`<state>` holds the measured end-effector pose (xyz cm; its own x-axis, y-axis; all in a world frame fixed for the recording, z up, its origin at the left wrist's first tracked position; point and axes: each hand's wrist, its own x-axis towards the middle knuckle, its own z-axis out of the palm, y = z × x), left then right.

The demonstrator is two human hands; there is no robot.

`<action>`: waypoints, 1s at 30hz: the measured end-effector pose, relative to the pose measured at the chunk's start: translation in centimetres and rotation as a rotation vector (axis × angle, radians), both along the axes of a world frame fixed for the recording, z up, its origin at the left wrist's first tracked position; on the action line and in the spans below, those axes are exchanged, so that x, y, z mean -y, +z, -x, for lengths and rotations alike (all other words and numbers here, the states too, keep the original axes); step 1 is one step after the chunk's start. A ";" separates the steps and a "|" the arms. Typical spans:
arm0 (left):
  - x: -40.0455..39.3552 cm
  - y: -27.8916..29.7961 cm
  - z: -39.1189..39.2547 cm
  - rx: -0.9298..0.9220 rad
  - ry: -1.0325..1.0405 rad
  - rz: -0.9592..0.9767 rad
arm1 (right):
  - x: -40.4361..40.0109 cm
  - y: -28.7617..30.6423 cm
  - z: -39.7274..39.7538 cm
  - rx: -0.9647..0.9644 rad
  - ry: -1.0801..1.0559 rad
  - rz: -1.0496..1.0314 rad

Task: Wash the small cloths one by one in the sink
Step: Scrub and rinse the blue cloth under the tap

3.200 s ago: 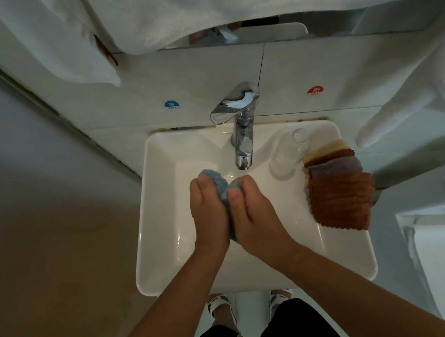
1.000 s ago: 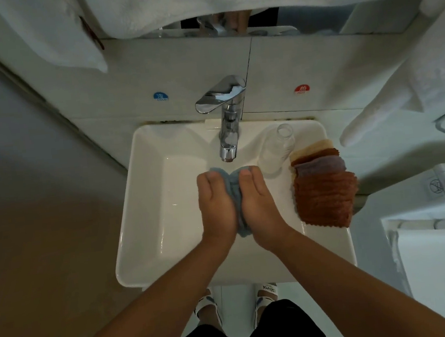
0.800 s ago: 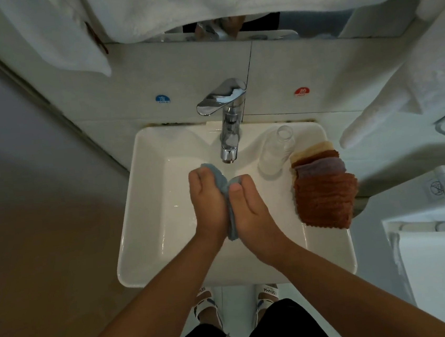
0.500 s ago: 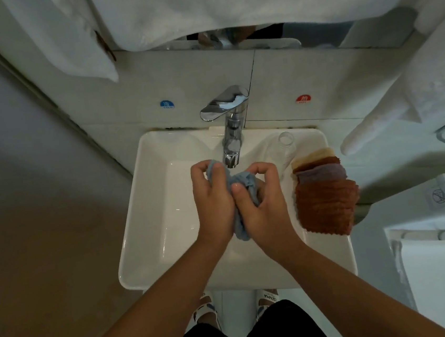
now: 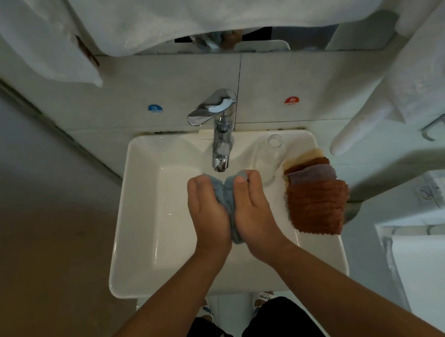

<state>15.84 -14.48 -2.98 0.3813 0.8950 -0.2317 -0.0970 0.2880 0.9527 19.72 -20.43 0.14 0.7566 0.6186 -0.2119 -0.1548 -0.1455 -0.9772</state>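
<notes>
Head view: half a second earlier the right hand's fingers were curled over the top of the bundle; now the left hand (image 5: 207, 213) and the right hand (image 5: 253, 209) lie side by side, palms turned inward, with the blue cloth (image 5: 226, 198) pressed between them just under the spout of the faucet (image 5: 221, 152). The fingers of both hands are curled round the cloth, clamped on it, so only a bunched top and a narrow strip down to the wrists show. This looks like one more stroke of a back-and-forth rubbing, so the first cloth is judged to be mid-wash and not yet wrung or set aside. Whether water is running cannot be told.

The sink (image 5: 142, 204) holds only the hands and the blue cloth above its basin. On its right rim lies the stack of cloths (image 5: 316, 199), brown on top, with purple and tan edges behind, apparently waiting their turn. A clear glass (image 5: 270, 160) stands between the faucet and the stack.
</notes>
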 end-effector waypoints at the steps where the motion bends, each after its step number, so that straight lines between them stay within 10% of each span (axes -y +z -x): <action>1: -0.6 0.1 -0.3 0.010 0.022 0.031 | 0.1 -0.1 0.4 0.046 0.035 0.012; 30: -0.1 0.0 -0.6 -0.178 -0.056 -0.131 | -0.9 -0.2 -0.3 -0.091 -0.022 0.047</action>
<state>16.43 -14.36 -2.99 0.3944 0.9005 -0.1828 0.0884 0.1609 0.9830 20.04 -19.51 -0.10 0.7462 0.5898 -0.3088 -0.2461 -0.1867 -0.9511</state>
